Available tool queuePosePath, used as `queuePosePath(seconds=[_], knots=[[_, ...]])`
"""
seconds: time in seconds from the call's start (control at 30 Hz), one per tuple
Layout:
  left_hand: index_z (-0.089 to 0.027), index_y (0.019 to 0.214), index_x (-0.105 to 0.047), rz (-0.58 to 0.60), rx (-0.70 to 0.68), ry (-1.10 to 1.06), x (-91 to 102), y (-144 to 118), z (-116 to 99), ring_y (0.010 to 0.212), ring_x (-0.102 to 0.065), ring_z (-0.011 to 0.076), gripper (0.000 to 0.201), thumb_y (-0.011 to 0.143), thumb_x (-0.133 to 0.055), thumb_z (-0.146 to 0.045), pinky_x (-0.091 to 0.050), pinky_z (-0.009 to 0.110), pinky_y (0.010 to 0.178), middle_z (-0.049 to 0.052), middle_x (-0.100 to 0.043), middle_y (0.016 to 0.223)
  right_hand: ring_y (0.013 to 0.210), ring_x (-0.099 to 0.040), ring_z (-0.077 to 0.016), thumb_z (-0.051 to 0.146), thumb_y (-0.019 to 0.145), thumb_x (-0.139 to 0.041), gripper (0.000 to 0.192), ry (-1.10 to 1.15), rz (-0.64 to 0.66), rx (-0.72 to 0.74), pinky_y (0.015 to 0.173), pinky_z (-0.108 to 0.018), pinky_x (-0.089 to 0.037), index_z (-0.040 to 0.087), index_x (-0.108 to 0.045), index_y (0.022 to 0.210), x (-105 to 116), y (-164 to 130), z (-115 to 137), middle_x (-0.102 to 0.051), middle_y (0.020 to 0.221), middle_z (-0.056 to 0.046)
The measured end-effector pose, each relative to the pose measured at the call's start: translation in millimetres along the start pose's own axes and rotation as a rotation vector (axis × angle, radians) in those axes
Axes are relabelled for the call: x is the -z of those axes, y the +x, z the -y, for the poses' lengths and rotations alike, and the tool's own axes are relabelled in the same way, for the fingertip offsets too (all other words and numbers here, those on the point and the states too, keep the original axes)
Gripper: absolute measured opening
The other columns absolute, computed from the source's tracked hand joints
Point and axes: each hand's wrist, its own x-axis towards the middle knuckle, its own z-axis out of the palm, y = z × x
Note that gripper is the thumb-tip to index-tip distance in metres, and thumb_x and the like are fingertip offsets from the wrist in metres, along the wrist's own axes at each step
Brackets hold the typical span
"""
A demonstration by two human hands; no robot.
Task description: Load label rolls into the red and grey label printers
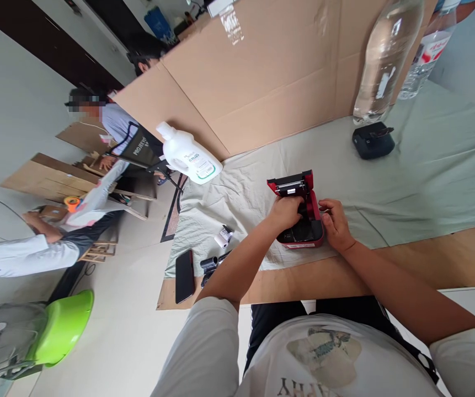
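Red label printer (301, 212) on green cloth (427, 171) over table (448, 259), lid already open, tilted up at far end. Left hand (286, 212) reaches into paper bay, fingers curled inside. Right hand (336, 223) steadies near-right side, fingers pressed against casing. Long axis runs near-far. Paper roll (222, 238) lies apart, left, not yet loaded.

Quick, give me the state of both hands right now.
Left hand: curled down into the open red printer; what the fingers grip cannot be told.
Right hand: fingers bent against the red printer's right side, steadying it.
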Motion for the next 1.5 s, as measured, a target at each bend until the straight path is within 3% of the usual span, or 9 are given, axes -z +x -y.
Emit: queuePosePath(seconds=[0.17,0.27,0.37,0.47,0.53,0.83,1.1,1.33,1.5], knots=[[-0.021,0.108,-0.070,-0.258,-0.087,-0.296,-8.5,-16,8,0.104,-0.070,0.0224,0.021,0.089,-0.060,-0.018,-0.053,0.037,0.096,0.006,-0.075,0.112,0.119,-0.051,-0.0342,0.071,0.087,-0.046,0.054,-0.166,0.082,0.219,0.098,-0.059,-0.045,0.029,-0.067,0.115,11,0,15,-0.054,0.130,-0.012],[-0.020,0.104,-0.069,-0.613,-0.188,-0.459,-11.1,-31,16,0.097,-0.069,0.0187,0.021,0.097,-0.049,-0.025,-0.055,0.034,0.091,0.007,-0.074,0.103,0.119,-0.051,-0.0349,0.076,0.072,-0.065,0.054,-0.210,0.161,0.353,0.099,-0.059,-0.045,0.034,-0.071,0.105,11,-4,21,-0.058,0.127,-0.009],[-0.019,0.120,-0.062,-0.922,-0.164,-0.475,-10.8,-40,29,0.123,-0.058,0.0242,0.035,0.099,-0.046,-0.042,-0.047,0.041,0.104,0.013,-0.065,0.125,0.118,-0.053,-0.0326,0.064,0.069,-0.078,0.044,-0.217,0.186,0.404,0.098,-0.056,-0.047,0.035,-0.071,0.101,7,-8,23,-0.061,0.124,-0.007],[-0.022,0.144,-0.043,-0.879,-0.156,-0.546,-14.7,-40,42,0.144,-0.038,0.0280,0.056,0.099,-0.039,-0.054,-0.034,0.047,0.116,0.015,-0.044,0.151,0.118,-0.054,-0.0324,0.058,0.069,-0.081,0.039,-0.238,0.214,0.349,0.098,-0.056,-0.047,0.035,-0.071,0.099,5,-10,23,-0.062,0.122,-0.006],[-0.023,0.149,-0.035,-0.827,-0.184,-0.649,-22.2,-41,46,0.142,-0.040,0.0274,0.060,0.100,-0.032,-0.057,-0.034,0.046,0.116,0.015,-0.043,0.151,0.118,-0.054,-0.0330,0.058,0.069,-0.081,0.038,-0.251,0.215,0.322,0.098,-0.056,-0.046,0.035,-0.071,0.098,5,-10,23,-0.062,0.122,-0.006],[-0.020,0.125,-0.053,-0.969,-0.260,-0.629,-69.8,-76,31,0.111,-0.057,0.0266,0.052,0.099,-0.027,-0.058,-0.047,0.047,0.100,0.012,-0.058,0.108,0.123,-0.052,-0.0355,0.062,0.070,-0.077,0.048,-0.308,0.153,0.330,0.101,-0.059,-0.045,0.033,-0.065,0.106,6,-10,27,-0.060,0.128,-0.008],[-0.019,0.128,-0.048,-1.051,-0.209,-0.489,-101.6,-77,24,0.123,-0.052,0.0287,0.047,0.099,-0.031,-0.053,-0.044,0.050,0.103,0.016,-0.054,0.121,0.117,-0.059,-0.0378,0.071,0.066,-0.076,0.083,-0.242,0.144,0.301,0.099,-0.060,-0.046,0.025,-0.050,0.129,2,-3,24,-0.064,0.121,-0.014],[-0.018,0.125,-0.049,-1.121,-0.202,-0.438,-110.3,-72,24,0.117,-0.055,0.0281,0.043,0.100,-0.031,-0.048,-0.045,0.050,0.100,0.014,-0.056,0.113,0.110,-0.064,-0.0353,0.075,0.068,-0.072,0.076,-0.362,0.142,0.354,0.095,-0.055,-0.049,0.025,-0.055,0.122,3,-7,21,-0.069,0.113,-0.013],[-0.019,0.123,-0.049,-1.108,-0.202,-0.449,-109.6,-72,25,0.115,-0.055,0.0280,0.039,0.099,-0.033,-0.047,-0.045,0.051,0.099,0.013,-0.056,0.110,0.111,-0.063,-0.0356,0.070,0.067,-0.075,0.073,-0.280,0.133,0.342,0.095,-0.056,-0.049,0.026,-0.055,0.122,3,-5,20,-0.068,0.114,-0.012]])
